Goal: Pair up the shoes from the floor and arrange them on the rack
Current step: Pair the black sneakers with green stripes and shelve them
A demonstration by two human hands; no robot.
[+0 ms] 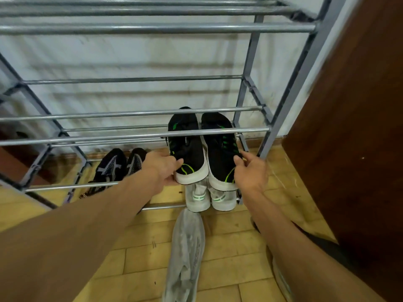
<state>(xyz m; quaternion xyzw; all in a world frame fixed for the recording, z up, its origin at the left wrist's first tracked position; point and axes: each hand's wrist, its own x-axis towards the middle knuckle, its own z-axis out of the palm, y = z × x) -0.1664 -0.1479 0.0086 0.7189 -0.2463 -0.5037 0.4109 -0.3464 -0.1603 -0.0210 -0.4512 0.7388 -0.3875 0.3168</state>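
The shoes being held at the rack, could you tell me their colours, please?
Black shoes with green accents and white soles, seen in the head view.

Black/green pair (192, 149), white soles, side by side on rack's (139, 136) 2nd-lowest shelf, right end. Heels overhang front edge; left hand (164, 168) & right hand (250, 171) grip one each. White/green pair (209, 199) sits on bottom shelf, right end; black/grey pair (122, 164) on bottom shelf, mid. Grey shoe (185, 247) lies on floor (139, 258) in front.

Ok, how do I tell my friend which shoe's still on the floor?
Find the grey metal rack. On the yellow tiles before its lowest shelf lies a pale grey shoe. Unlike the white pair just behind it, it is plain grey and off the rack.
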